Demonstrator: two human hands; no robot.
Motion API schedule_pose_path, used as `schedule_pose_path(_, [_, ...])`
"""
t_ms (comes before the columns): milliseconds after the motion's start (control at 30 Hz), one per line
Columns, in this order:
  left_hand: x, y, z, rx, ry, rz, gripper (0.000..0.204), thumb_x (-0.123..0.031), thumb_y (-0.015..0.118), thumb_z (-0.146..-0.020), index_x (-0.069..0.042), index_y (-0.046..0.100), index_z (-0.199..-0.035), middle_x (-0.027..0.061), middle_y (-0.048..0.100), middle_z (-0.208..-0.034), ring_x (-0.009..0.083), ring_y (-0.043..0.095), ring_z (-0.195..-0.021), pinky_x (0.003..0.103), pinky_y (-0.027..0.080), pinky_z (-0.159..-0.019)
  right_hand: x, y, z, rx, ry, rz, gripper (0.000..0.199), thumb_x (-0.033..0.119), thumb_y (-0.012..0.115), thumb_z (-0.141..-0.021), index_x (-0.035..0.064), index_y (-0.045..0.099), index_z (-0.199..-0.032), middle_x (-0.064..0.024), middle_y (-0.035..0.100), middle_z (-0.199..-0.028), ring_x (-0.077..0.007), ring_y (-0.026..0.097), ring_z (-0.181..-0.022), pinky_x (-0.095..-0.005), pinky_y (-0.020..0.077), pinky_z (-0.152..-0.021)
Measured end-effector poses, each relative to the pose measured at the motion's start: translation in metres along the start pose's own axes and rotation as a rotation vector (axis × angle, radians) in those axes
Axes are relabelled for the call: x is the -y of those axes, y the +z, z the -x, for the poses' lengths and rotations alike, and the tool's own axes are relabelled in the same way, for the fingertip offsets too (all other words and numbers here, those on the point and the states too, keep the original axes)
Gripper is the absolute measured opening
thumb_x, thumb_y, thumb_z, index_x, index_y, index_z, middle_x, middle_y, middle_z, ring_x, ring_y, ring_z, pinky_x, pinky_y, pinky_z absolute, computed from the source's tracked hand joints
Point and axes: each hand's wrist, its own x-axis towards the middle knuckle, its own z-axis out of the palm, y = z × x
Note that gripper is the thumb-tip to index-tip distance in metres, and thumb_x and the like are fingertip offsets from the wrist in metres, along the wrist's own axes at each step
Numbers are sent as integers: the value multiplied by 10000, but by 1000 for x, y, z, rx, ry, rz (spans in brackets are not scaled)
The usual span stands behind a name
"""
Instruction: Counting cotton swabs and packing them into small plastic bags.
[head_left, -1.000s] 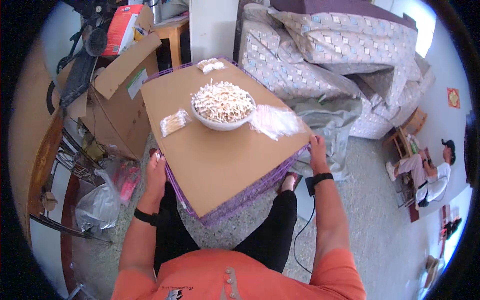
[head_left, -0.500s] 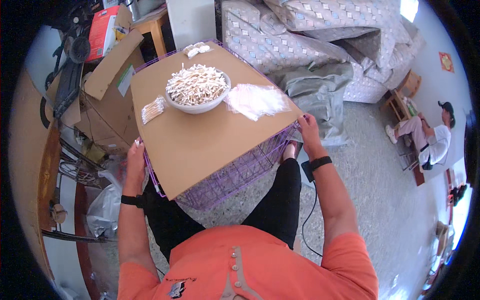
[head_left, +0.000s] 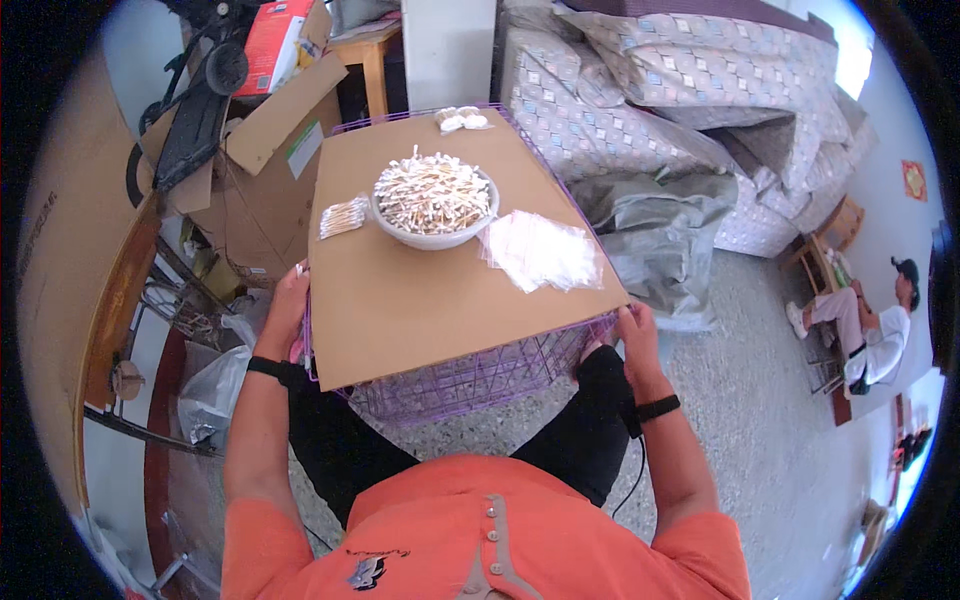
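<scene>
A purple wire cage (head_left: 455, 385) stands before me with a flat brown cardboard sheet (head_left: 440, 305) on top. My left hand (head_left: 287, 308) is closed at the cage's left edge, its fingers partly hidden; a tiny white bit shows at its fingertips. At the front right corner, my right hand (head_left: 638, 338) grips the cage and cardboard edge. On the cardboard sits a bowl (head_left: 432, 238) heaped with cotton swabs (head_left: 432, 192). A bag of swabs (head_left: 344, 217) lies to its left, clear plastic bags (head_left: 543, 252) to its right, and small white bundles (head_left: 463, 120) at the far edge.
Cardboard boxes (head_left: 245, 215) and a black wheeled frame (head_left: 205, 110) crowd the left. Wrapped mattresses (head_left: 690, 80) and a grey-green sheet (head_left: 660, 235) lie at the back right. A seated person (head_left: 880, 330) is at the far right. A cable (head_left: 632, 485) hangs by my right leg.
The cage and cardboard have turned clockwise, so the front edge runs more level. Both hands have stayed at the edges, moving with them. The view has also shifted.
</scene>
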Motion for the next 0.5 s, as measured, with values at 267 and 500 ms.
schedule_pose_path(267, [24, -23, -27, 52, 56, 28, 373, -149, 422, -972, 1, 525, -1297, 35, 626, -1111, 90, 567, -958, 241, 459, -847, -17, -3, 19, 0, -97, 25, 266, 176, 593, -929, 12, 521, -1125, -30, 546, -932, -126, 504, -840, -266, 431, -774])
schedule_pose_path(500, [11, -15, -26, 5, 114, -74, 372, -232, 427, -989, 3, 554, -1249, 54, 642, -1110, 136, 583, -972, 286, 466, -872, -17, -6, 38, -61, -77, 213, 238, 170, 593, -935, -1, 521, -1084, -44, 566, -939, -125, 526, -864, -279, 447, -780])
